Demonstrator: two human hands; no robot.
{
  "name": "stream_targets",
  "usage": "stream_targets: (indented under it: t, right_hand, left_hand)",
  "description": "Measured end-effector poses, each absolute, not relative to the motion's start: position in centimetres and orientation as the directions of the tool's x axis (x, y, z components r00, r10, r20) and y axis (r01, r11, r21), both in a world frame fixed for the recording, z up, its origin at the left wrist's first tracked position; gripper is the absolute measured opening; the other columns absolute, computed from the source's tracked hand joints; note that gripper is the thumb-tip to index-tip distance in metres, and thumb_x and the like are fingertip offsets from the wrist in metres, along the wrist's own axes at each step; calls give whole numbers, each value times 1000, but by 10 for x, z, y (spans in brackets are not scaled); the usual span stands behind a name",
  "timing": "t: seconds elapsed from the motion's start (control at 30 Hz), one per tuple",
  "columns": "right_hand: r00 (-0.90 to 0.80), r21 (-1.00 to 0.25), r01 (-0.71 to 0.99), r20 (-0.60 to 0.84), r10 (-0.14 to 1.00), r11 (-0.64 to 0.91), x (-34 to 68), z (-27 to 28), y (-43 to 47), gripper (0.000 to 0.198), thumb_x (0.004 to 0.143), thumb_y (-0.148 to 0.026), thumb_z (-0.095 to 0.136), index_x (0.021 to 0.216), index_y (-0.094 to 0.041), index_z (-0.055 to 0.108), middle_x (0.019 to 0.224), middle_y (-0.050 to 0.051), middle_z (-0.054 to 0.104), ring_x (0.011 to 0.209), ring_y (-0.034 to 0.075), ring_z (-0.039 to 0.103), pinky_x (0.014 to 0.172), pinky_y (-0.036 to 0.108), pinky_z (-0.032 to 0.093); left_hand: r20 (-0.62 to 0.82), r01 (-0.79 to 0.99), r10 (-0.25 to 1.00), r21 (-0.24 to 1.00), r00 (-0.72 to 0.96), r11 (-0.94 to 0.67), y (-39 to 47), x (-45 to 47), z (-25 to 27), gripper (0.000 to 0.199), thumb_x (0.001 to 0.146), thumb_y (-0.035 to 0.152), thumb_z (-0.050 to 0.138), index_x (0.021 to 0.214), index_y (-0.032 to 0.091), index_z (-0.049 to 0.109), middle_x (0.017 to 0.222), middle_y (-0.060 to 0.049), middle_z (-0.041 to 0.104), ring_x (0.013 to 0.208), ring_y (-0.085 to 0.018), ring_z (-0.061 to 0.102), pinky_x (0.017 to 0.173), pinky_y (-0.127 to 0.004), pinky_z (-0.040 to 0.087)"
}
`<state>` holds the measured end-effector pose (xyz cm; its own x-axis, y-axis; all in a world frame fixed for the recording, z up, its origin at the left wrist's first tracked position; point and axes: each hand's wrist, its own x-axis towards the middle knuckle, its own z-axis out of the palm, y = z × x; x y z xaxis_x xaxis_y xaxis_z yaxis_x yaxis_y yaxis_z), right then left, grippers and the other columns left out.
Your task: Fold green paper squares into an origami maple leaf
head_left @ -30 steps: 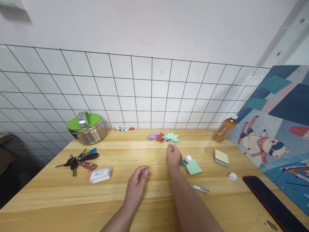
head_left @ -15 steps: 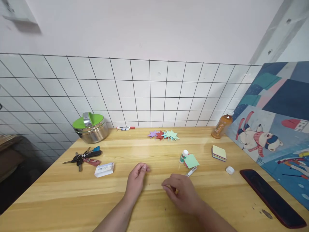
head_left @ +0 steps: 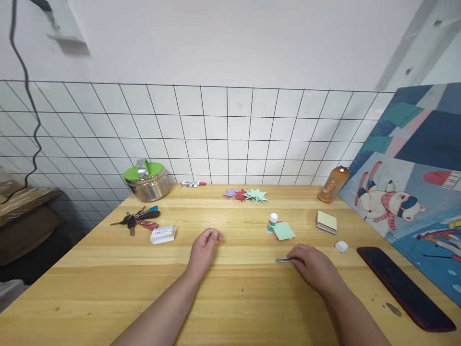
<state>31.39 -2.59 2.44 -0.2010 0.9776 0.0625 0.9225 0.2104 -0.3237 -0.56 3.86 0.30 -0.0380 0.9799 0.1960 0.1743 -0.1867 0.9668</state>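
My right hand point(head_left: 317, 269) is closed round a slim grey-and-white stick-like object point(head_left: 283, 260), whose end sticks out to the left just over the wooden table point(head_left: 230, 307). What kind of object it is I cannot make out. My left hand point(head_left: 203, 250) rests on the table with its fingers curled together; anything inside them is hidden. Beyond my right hand lie a few sheets of coloured note paper, a green one point(head_left: 284, 231) on top. A small white-and-green glue stick point(head_left: 272, 223) stands beside them. Overlapping folded paper stars point(head_left: 255, 194) in purple, red and pale green lie near the wall.
Right: a note pad point(head_left: 327, 221), a white cap point(head_left: 341, 246), an orange drink bottle point(head_left: 333, 184), a long dark pad point(head_left: 405, 288) and a picture panel point(head_left: 396, 192). Left: a green-lidded steel pot point(head_left: 151, 185), keys point(head_left: 135, 218), a white box point(head_left: 163, 234). A marker point(head_left: 193, 183) lies by the wall.
My right hand has moved right and taken up the slim stick-like object that lay beside the note paper. My left hand has stayed nearly still. The view has shifted slightly.
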Motion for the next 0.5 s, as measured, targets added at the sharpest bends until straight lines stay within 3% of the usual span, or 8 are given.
stream_targets:
  t: [0.1,0.2,0.27,0.37,0.5]
  right_hand:
    - [-72,-302,950,43,996,82,334,21,-26,26,82,-26,41,86,-25,67,93,4,65,87,19,59,77,29,42]
    - [11,-240,971,125,992,19,333,22,-22,28,83,-31,42,100,-25,63,107,4,61,92,20,58,77,30,42]
    - [-39,-185,980,177,983,72,322,27,-14,33,81,-32,44,111,-25,59,115,5,58,100,21,54,80,30,41]
    - [-155,-56,984,205,966,170,301,36,2,47,74,-19,49,121,-21,52,124,7,54,110,24,46,87,33,36]
    - [-140,-25,989,213,967,149,290,32,18,40,78,-16,46,115,-24,57,114,6,61,105,23,50,82,34,35]
  left_hand:
    - [217,187,975,961,-44,-205,39,-5,0,25,82,38,48,75,18,61,71,-2,65,76,-19,59,76,-28,41]
    - [226,190,973,958,-46,-214,40,-1,-1,25,82,39,48,76,18,61,70,-2,65,75,-19,59,75,-28,41]
    - [231,192,972,956,-39,-220,40,2,-2,26,82,39,48,75,18,61,69,-2,64,74,-18,59,75,-28,41]
    - [246,195,969,952,-27,-237,37,5,0,26,81,40,48,74,18,61,68,-2,64,73,-19,59,73,-28,42]
    - [273,211,962,942,-28,-262,32,1,3,27,81,39,48,73,17,61,68,-3,64,73,-19,59,73,-28,42]
